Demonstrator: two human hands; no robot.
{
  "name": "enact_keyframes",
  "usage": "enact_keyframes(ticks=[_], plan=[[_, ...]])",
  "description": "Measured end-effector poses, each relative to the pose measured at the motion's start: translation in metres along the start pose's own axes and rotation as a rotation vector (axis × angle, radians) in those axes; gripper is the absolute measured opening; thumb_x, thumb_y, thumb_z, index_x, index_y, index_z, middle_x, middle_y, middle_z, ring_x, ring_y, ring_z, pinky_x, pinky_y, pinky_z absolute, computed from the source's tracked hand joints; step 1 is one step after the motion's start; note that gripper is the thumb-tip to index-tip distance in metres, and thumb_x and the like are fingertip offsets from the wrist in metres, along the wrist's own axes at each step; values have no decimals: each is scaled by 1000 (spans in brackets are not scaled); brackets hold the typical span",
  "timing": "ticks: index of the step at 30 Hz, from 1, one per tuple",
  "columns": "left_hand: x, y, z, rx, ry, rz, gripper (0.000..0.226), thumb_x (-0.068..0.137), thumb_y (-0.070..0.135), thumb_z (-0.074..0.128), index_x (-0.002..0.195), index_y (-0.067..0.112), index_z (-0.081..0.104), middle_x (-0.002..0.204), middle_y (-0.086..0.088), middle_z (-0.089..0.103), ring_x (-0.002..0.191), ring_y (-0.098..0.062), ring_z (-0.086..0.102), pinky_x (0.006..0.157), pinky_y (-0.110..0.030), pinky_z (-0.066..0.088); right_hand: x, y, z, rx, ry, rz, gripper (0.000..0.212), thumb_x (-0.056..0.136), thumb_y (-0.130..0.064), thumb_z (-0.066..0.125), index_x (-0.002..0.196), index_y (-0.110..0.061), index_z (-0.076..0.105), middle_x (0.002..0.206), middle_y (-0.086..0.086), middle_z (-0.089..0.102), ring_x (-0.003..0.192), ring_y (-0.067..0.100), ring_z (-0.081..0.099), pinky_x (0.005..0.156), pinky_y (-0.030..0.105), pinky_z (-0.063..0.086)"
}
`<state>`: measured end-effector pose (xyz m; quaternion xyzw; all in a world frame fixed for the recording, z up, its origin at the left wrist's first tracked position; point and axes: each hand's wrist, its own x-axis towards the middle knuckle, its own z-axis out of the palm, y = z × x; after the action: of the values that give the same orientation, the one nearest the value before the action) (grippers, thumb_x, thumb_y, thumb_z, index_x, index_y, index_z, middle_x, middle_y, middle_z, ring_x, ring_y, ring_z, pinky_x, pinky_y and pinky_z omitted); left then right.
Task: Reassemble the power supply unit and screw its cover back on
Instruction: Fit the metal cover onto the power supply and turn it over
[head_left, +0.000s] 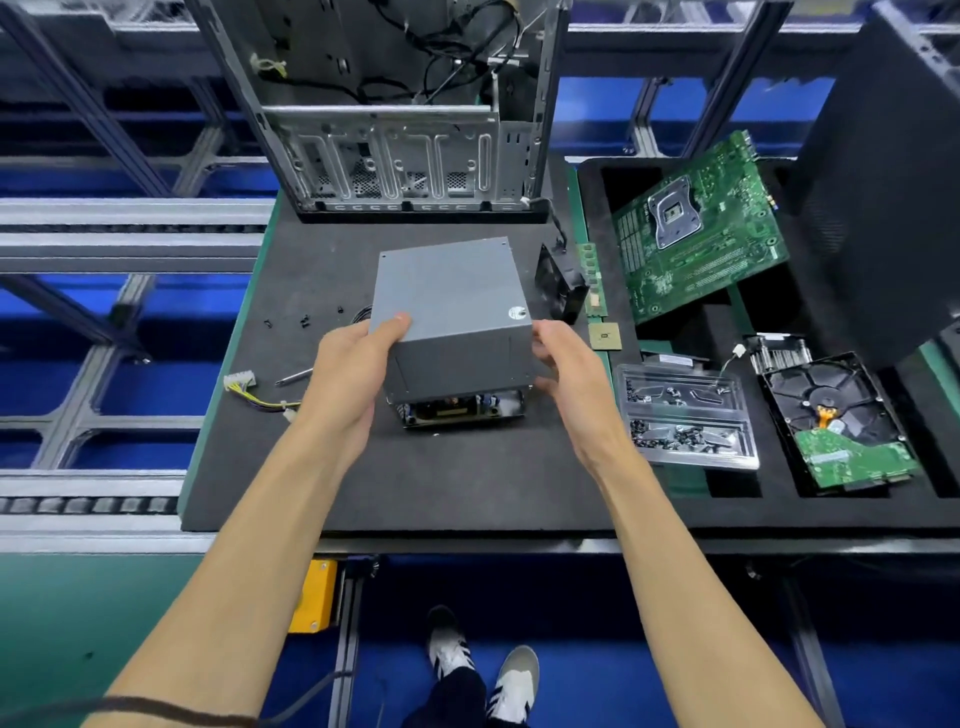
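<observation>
A grey metal cover (451, 301) sits over the power supply base (462, 409) on the black foam mat (332, 467); a gap at the front shows the circuit board inside. My left hand (345, 374) grips the cover's left side, thumb on its top. My right hand (563, 364) holds the cover's right side. Several small black screws (304, 318) lie on the mat to the left. A screwdriver (293, 376) lies near a white connector with yellow wires (240, 380).
An open computer case (400, 104) stands behind the mat. To the right lie a black fan (561, 283), RAM stick (592, 280), CPU (605, 336), motherboard (701, 228), clear screw tray (685, 415) and hard drive (836, 421). A black panel (893, 182) leans at far right.
</observation>
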<state>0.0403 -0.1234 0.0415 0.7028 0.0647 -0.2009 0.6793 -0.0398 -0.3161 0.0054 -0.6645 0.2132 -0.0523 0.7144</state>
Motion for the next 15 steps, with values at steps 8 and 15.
enact_keyframes(ticks=[8, 15], plan=[[0, 2, 8, -73, -64, 105, 19, 100, 19, 56, 100, 11, 74, 110, -2, 78, 109, -18, 72, 106, -42, 49, 6, 5, -7, 69, -92, 4, 49, 93, -61, 45, 102, -27, 79, 99, -19, 75, 103, 1, 65, 112, 43, 43], [-11, -6, 10, -111, -55, 184, 24, 105, 14, 49, 117, 5, 68, 118, -4, 75, 116, -19, 68, 107, -39, 48, 4, -4, -6, -10, -123, 22, 65, 78, -75, 54, 114, -26, 77, 110, -13, 76, 107, 4, 66, 103, 36, 46]])
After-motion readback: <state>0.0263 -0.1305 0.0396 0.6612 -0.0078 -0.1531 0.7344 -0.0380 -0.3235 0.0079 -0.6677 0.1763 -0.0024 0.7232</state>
